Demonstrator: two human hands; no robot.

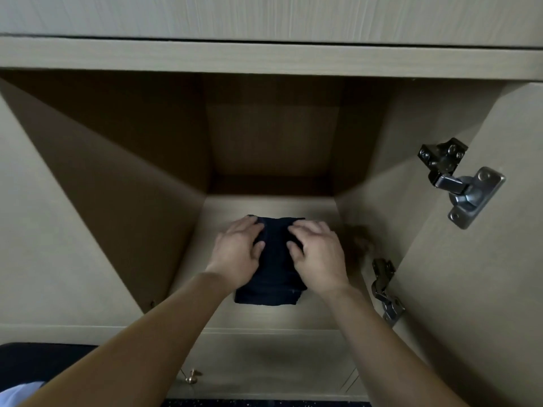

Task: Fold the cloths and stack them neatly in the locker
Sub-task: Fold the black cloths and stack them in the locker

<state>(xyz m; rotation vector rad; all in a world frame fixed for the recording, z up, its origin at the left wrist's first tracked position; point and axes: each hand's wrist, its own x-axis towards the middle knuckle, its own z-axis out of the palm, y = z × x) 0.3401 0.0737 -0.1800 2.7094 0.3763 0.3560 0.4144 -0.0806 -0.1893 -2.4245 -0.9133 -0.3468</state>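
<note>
Two-handed now: pressing down with left hand (pixel 238 254) and right hand (pixel 318 257), slightly apart, fingers spread almost flat on the folded dark cloth (pixel 274 274). Lying under both palms on the locker floor (pixel 264 207), probably being squared and flattened for neat stacking.

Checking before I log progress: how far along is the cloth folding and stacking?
Done: one dark cloth is folded and lies on the locker floor. In hand: the left hand and right hand both rest on top of it, seemingly pressing it flat. Left: no other cloth shows in the locker, so the stack is not yet built; how many cloths remain cannot be told.
</note>
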